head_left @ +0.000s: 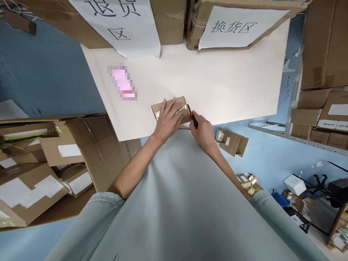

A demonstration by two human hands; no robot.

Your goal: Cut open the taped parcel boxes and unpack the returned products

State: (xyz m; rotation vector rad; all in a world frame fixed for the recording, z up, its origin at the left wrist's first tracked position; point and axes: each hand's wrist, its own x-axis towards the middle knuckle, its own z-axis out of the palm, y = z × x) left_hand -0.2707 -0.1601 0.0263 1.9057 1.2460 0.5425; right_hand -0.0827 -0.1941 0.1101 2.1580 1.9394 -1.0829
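Observation:
A small cardboard box [155,107] with a strip of shiny clear tape along it lies near the front edge of the white table [217,83]. Across its top rests my left hand [169,117], fingers stretched out and spread, pressing on the box. My right hand [202,128] is closed around a black and red utility knife [194,119]. The knife's tip meets the right end of the box, close to the tape; how far the blade is out is too small to tell.
A blurred pink item [122,82] lies on the table's left. At the back stand two large cartons with paper signs [136,25] [239,27]. A big open carton of boxes [89,145] is at the left. Shelved boxes [323,112] and floor parcels [232,142] are at the right.

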